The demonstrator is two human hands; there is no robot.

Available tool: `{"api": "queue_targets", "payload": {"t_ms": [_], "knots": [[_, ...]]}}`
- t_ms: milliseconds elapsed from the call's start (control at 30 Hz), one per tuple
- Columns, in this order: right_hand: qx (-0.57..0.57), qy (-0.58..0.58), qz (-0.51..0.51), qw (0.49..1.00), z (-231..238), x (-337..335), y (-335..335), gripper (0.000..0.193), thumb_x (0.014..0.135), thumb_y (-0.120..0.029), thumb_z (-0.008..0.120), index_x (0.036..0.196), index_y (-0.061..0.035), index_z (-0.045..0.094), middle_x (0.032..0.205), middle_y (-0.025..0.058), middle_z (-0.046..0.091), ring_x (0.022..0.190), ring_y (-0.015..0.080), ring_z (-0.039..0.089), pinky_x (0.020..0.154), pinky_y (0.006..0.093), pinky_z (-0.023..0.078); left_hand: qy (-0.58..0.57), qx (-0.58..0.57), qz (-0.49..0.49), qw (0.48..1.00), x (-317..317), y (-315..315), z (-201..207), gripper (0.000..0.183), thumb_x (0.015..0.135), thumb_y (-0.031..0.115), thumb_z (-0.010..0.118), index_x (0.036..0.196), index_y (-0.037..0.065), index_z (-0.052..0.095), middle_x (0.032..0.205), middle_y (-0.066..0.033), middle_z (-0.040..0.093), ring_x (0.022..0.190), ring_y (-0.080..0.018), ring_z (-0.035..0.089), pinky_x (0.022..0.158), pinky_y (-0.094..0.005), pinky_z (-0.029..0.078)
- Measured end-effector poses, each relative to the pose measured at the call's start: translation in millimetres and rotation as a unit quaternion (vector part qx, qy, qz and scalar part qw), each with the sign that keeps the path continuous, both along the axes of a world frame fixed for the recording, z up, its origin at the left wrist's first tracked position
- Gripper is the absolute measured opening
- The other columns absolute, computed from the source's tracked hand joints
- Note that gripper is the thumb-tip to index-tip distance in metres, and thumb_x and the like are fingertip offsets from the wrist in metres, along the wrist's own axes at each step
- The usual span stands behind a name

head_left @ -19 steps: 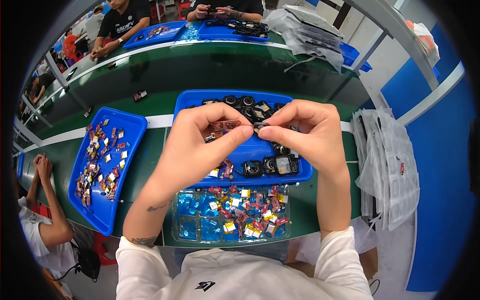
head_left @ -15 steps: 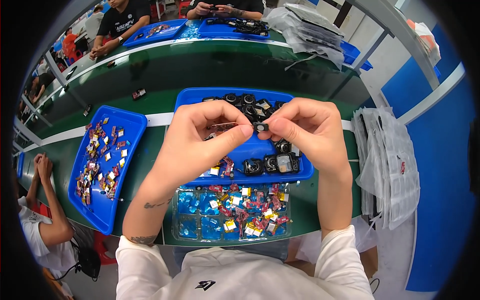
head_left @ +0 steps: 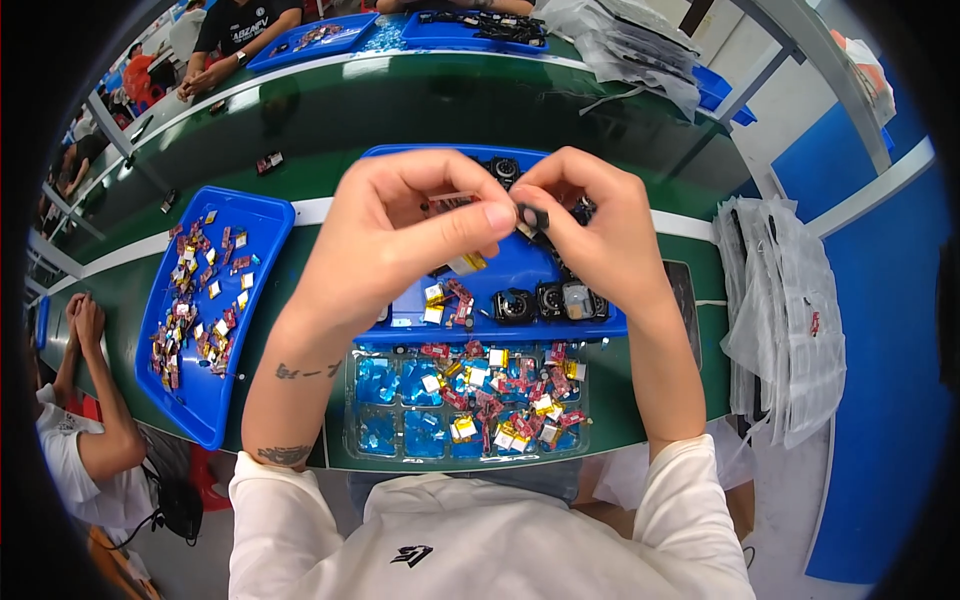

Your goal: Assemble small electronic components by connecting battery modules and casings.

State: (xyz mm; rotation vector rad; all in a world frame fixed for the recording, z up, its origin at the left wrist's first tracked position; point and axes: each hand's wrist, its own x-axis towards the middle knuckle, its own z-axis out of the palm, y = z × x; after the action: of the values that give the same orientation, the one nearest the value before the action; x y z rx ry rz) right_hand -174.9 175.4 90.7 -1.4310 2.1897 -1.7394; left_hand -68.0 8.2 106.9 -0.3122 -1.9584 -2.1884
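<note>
My left hand (head_left: 410,220) pinches a small red circuit board (head_left: 452,204), mostly hidden by the fingers; a yellow-and-white battery pack (head_left: 468,263) shows beneath that hand. My right hand (head_left: 598,225) grips a small black square part (head_left: 535,217) with a grey round spot between thumb and finger. The fingertips of both hands meet above a blue tray (head_left: 412,303). In that tray lie black watch-like casings (head_left: 514,306) and a few boards with batteries (head_left: 460,300). Nearer me, a clear compartment tray (head_left: 400,456) holds many red boards with batteries (head_left: 515,400) and blue film.
Another blue tray (head_left: 212,432) with similar boards stands at left on the green table (head_left: 310,180). Stacked clear plastic trays (head_left: 785,320) stand at right. Beyond a metal frame are more blue trays (head_left: 312,40) and people seated. Another person's hands (head_left: 86,318) rest at far left.
Both hands have risen a little and drawn closer together. The black part has tilted in my right fingers. The whole view has shifted slightly.
</note>
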Motion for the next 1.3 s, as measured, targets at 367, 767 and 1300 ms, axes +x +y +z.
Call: {"api": "queue_targets", "payload": {"t_ms": [367, 767, 1300], "knots": [[0.356, 0.342, -0.233, 0.838, -28, -8, -2, 0.016, 0.071, -0.014, 0.073, 0.081, -0.0037, 0.066, 0.074, 0.0155, 0.066, 0.071, 0.0267, 0.066, 0.059, 0.0388, 0.051, 0.027, -0.029, 0.04, 0.998, 3, -6, 5, 0.013, 0.085, 0.013, 0.066, 0.086, 0.0, 0.064, 0.078, -0.0037, 0.062, 0.07, -0.0089, 0.058, 0.065, -0.0229, 0.046], [0.5, 0.161, 0.062, 0.849, -28, 6, -4, 0.036, 0.064, -0.01, 0.072, 0.099, -0.0098, 0.065, 0.086, 0.0091, 0.066, 0.083, 0.0264, 0.063, 0.073, 0.0392, 0.05, 0.004, -0.044, 0.03, 0.999, 0, -8, 1, 0.013, 0.083, 0.013, 0.07, 0.086, 0.001, 0.066, 0.079, -0.0024, 0.063, 0.069, -0.0076, 0.056, 0.064, -0.0215, 0.045], [0.496, 0.162, 0.093, 0.848, -38, -12, -4, 0.03, 0.065, -0.02, 0.077, 0.085, -0.0045, 0.06, 0.093, 0.0089, 0.06, 0.091, 0.0264, 0.059, 0.077, 0.0381, 0.046, 0.009, -0.043, 0.046, 0.998, 0, -8, 2, 0.014, 0.085, 0.013, 0.068, 0.086, 0.0, 0.065, 0.08, -0.0021, 0.062, 0.07, -0.0074, 0.056, 0.064, -0.0215, 0.045]]}}
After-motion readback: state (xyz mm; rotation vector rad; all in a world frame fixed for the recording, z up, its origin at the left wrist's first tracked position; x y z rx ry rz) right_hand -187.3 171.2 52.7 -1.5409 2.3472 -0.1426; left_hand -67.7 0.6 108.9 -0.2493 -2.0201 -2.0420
